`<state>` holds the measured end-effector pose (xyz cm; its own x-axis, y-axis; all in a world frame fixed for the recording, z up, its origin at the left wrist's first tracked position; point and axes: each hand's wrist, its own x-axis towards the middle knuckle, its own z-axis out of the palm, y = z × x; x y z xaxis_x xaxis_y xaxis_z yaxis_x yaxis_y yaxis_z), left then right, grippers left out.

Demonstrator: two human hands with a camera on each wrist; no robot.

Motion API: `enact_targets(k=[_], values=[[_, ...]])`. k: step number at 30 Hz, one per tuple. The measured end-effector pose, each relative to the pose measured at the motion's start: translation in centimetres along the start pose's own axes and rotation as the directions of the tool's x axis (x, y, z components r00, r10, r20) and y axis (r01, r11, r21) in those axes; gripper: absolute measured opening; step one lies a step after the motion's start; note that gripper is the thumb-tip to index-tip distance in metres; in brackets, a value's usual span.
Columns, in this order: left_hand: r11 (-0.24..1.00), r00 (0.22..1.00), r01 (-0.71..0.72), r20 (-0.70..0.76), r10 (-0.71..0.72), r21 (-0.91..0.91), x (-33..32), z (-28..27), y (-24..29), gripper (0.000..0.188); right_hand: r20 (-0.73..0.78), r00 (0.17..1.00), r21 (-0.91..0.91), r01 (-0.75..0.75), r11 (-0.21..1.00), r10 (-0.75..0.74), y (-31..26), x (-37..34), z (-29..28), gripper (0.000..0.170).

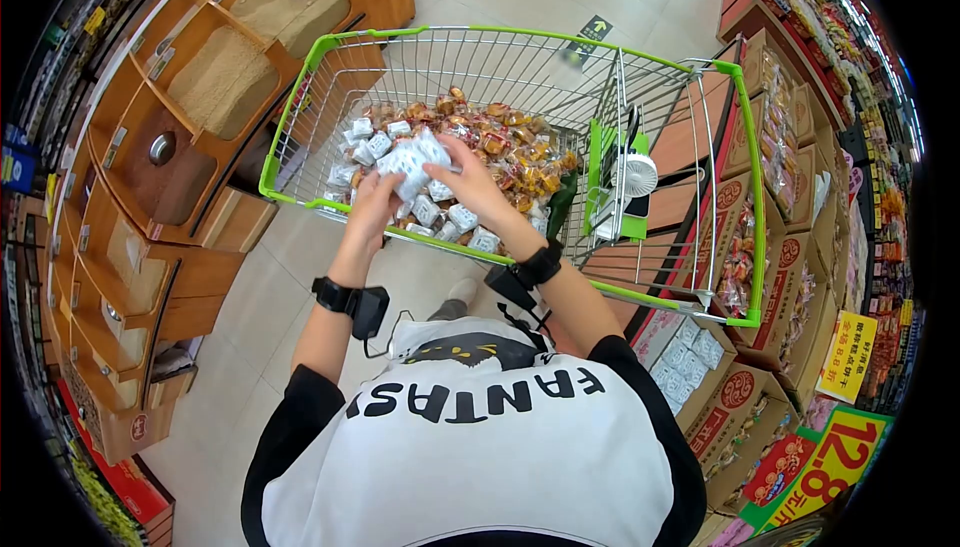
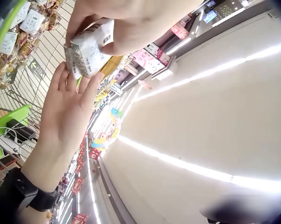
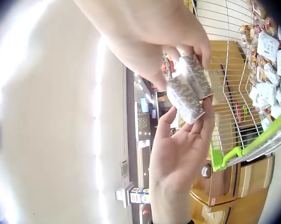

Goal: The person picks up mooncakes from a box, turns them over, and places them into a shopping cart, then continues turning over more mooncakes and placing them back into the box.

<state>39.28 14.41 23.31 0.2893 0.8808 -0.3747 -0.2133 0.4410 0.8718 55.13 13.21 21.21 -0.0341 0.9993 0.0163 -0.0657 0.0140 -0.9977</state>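
Over the shopping cart's basket, my left hand [image 1: 372, 205] and right hand [image 1: 470, 182] hold a small cluster of white printed packets [image 1: 410, 162] between them. In the left wrist view the left thumb and fingers grip the packets [image 2: 90, 46] from above, and the right hand [image 2: 68, 109] supports them with its fingertips. The right wrist view shows two packets [image 3: 184, 95] side by side, pinched by the right hand [image 3: 154, 28] above and the left hand [image 3: 177, 154] below. Under the hands lie more white packets [image 1: 425, 211] in the basket.
The green-rimmed cart [image 1: 440, 30] also holds many amber-wrapped packets [image 1: 500, 142]. A small white fan [image 1: 634, 177] sits at its child seat. Wooden bulk bins [image 1: 225, 82] stand left; cartons of packaged goods [image 1: 775, 297] and a yellow price sign [image 1: 845, 357] stand right.
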Motion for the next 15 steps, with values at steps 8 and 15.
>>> enact_targets(k=[8, 15], values=[[0.993, 0.966, 0.01, -0.259, 0.02, 0.115, 3.8, -2.7, -1.8, 0.047, 0.064, 0.998, -0.401, 0.046, 0.915, -0.022, 1.6, -1.1, -2.1, 0.047], [0.955, 0.991, 0.087, 0.069, -0.11, 0.283, -0.2, -1.0, -2.9, 0.027, 0.141, 0.975, -0.1, -0.161, 0.982, 0.174, 2.8, -6.9, -4.9, 0.029]])
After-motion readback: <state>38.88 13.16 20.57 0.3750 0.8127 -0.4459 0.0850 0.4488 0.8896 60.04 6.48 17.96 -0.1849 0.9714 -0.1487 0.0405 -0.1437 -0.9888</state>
